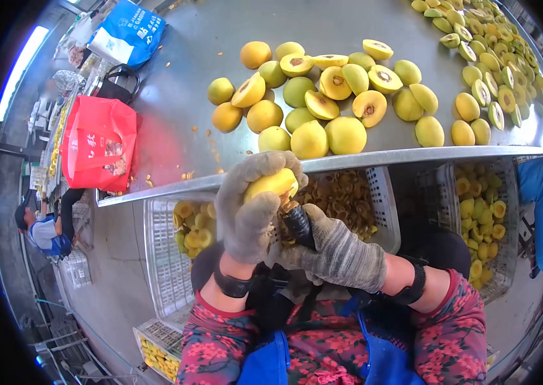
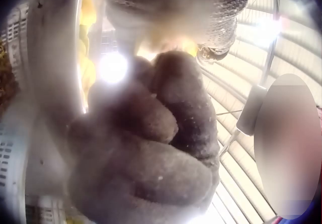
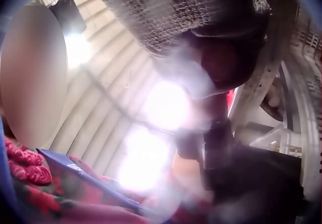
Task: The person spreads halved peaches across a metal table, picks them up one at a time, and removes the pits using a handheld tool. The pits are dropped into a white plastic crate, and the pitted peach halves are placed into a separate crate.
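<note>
In the head view my gloved left hand [image 1: 244, 208] holds a yellow peach piece [image 1: 270, 185], fingers curled around it above the table's front edge. My right hand [image 1: 352, 254], in a grey knit glove, grips a pitting tool by its black-wrapped handle [image 1: 298, 226]. The tool's end meets the cut side of the peach; its tip is hidden there. Up close in the left wrist view, the left glove's curled fingers [image 2: 156, 128] hide most of the fruit. Glare blurs the right wrist view, where the knit glove [image 3: 196, 17] fills the top.
Whole and halved peaches [image 1: 310, 138] lie on the metal table [image 1: 181, 90], with a larger heap [image 1: 496, 58] at right. Below the edge stand a crate of pits and scraps [image 1: 383, 199] and crates of peach halves [image 1: 156, 244]. A red bag [image 1: 98, 141] is at left.
</note>
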Demonstrator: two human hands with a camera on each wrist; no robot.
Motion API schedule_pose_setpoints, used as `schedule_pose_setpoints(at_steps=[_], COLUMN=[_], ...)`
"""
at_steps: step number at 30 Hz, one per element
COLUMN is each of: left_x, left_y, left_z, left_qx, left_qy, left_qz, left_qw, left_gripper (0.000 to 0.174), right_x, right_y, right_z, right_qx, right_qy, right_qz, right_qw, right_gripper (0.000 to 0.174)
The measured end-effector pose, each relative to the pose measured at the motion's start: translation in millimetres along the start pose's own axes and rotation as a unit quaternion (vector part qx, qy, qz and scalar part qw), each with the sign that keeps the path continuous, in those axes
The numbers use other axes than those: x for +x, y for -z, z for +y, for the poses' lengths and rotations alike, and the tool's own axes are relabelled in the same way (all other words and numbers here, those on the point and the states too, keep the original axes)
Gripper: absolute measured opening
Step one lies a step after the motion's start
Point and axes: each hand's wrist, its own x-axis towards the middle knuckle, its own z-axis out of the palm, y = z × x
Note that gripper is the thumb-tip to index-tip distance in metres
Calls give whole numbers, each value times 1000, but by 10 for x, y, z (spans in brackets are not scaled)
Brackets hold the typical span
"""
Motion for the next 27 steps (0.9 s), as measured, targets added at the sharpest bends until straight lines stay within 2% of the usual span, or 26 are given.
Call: schedule_pose_setpoints(at_steps=[4,8,10,12,15,18,21,24,27], left_x=[59,122,126,125,130,164,198,178,161], left_y=[6,97,69,69,55,76,97,90,46], left_z=[83,84,134,104,93,93,104,66,33], left_qx=[-3,18,17,39,34,32,43,41,31], left_qy=[75,112,147,124,123,139,159,147,127], left_qz=[-25,-79,-71,-73,-70,-89,-120,-121,-104], left_qw=[997,990,986,989,989,986,979,981,986], left_gripper=[44,41,40,40,40,41,43,46,47], right_x=[-54,-90,-107,-125,-130,-82,-142,-184,-205], right_y=[13,37,83,179,138,37,38,173,183], right_z=[-16,-11,-43,-147,-121,-26,-82,-189,-151], right_qx=[78,62,98,177,193,134,190,238,270], right_qy=[-10,-12,-48,-133,-83,15,-19,-79,-68], right_qz=[-23,-22,-71,-165,-132,-55,-57,-178,-194], right_qw=[997,998,992,961,969,989,980,951,941], right_gripper=[50,43,40,39,33,25,20,19,20])
